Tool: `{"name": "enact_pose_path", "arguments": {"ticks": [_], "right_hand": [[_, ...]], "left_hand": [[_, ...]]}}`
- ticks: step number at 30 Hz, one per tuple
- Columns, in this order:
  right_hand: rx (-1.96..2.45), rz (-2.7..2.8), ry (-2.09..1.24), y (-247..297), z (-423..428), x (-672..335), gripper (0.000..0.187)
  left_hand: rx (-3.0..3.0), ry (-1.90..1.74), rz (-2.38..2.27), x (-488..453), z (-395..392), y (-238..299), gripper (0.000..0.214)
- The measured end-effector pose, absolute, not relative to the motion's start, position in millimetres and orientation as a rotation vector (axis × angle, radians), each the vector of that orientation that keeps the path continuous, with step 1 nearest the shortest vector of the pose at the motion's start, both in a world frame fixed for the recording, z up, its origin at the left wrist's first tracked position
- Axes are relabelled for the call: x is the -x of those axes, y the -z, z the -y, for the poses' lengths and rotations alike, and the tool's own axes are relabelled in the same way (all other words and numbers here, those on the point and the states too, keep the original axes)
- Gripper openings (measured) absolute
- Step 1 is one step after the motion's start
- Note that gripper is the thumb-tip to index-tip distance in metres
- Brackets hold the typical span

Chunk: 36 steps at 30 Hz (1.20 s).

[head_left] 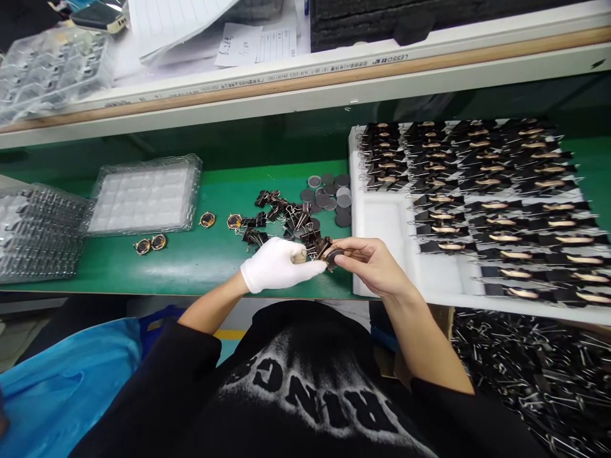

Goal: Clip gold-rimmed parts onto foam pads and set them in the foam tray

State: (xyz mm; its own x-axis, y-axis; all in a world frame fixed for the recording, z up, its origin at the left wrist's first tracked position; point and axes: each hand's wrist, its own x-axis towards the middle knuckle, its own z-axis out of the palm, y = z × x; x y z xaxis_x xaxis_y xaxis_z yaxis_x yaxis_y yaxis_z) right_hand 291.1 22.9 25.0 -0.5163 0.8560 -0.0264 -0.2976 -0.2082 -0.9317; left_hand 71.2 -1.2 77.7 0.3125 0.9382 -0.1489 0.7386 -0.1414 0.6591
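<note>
My left hand [279, 264], in a white glove, is closed on a small gold-rimmed watch case [329, 266] in front of my body. My bare right hand [370, 261] pinches the same piece from the right, its thumb on a dark round disc [333, 255] against the case. A black binder clip [323, 245] shows at the top of the held piece; whether it grips the case is hard to make out. Just beyond my hands lies a loose pile of black binder clips [286, 216]. Grey and black discs [329, 191] are scattered to its right.
A white foam tray [382, 216] at the right holds rows of clipped pieces. Several gold-rimmed watch cases [159, 242] lie at the left, near clear plastic trays [143, 197]. A shelf edge [286, 83] runs across the back. A bin of binder clips [539, 375] sits below right.
</note>
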Motion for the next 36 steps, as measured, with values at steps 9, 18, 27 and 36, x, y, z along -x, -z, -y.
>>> {"name": "enact_pose_path", "arguments": {"ticks": [9, 18, 27, 36], "right_hand": [[0.751, 1.2, -1.864, -32, -31, -304, 0.025], [0.864, 1.69, -1.803, -50, -60, -326, 0.041], [0.878, 1.718, -1.685, -49, -51, -324, 0.031], [0.881, 1.793, -1.61, -51, -46, -325, 0.027]], "left_hand": [[-1.912, -0.555, -1.455, -65, 1, -67, 0.052], [-2.123, -0.283, -1.195, -54, 0, -86, 0.051], [-2.104, -0.249, -1.165, -64, -1, -86, 0.049], [-2.152, -0.238, -1.154, -65, -4, -80, 0.047]]}}
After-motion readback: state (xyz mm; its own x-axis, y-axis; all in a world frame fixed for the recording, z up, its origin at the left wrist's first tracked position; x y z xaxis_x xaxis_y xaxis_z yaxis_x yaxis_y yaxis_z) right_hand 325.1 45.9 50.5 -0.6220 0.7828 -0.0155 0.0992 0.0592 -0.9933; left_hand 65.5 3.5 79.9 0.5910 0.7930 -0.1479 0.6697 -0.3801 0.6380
